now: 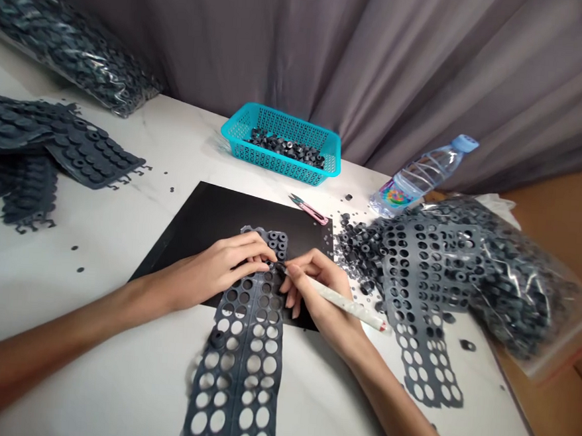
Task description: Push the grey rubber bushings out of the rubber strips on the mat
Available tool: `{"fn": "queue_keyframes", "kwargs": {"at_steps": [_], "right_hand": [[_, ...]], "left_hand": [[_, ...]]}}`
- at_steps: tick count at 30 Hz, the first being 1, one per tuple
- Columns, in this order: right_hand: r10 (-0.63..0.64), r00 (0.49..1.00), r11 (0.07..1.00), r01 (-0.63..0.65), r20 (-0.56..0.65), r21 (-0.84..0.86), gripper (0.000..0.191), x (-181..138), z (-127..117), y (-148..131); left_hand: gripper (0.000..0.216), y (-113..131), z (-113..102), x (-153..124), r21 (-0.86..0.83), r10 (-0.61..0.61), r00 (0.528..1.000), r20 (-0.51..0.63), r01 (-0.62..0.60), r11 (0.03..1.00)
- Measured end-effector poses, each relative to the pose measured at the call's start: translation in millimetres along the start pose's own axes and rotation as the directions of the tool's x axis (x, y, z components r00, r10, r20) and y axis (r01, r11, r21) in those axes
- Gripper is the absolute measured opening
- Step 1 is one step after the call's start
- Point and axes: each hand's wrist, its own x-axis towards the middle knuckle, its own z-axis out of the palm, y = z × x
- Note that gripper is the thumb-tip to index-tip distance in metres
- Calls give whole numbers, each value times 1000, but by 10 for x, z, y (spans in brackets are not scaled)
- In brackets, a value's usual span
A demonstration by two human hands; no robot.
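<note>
A long dark grey rubber sheet (240,367) with rows of round holes runs from the near edge onto a black mat (190,231). At its far end, several round ringed pieces (278,244) still sit in the sheet. My left hand (235,264) is closed at that end, thumb and fingertips pinching the sheet. In my right hand (323,290) is a white pen-shaped tool (349,305), its dark tip at the sheet beside my left fingertips. What the tip touches is hidden by fingers. One loose black rubber piece (217,338) rests on the sheet's left side.
Behind the mat stands a turquoise basket (279,167) holding small black parts. Pink-handled snips (311,211) lie at the mat's far edge. To the right are loose parts (361,246), another punched sheet (428,320), a bag (525,294) and a bottle (421,177). More sheets (86,150) lie left.
</note>
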Motion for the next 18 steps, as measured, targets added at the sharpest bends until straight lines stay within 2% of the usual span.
{"fn": "queue_keyframes", "kwargs": {"at_steps": [9, 15, 18], "right_hand": [[19, 999, 999, -18, 35, -30, 17, 4, -12, 34], [20, 1000, 998, -19, 20, -60, 17, 3, -2, 10], [14, 1000, 996, -12, 20, -90, 16, 1, 9, 12]], "left_hand": [[24, -105, 29, -17, 48, 51, 999, -4, -50, 998], [24, -38, 24, -15, 79, 34, 999, -23, -32, 996], [23, 13, 87, -20, 171, 79, 996, -44, -71, 983]]}}
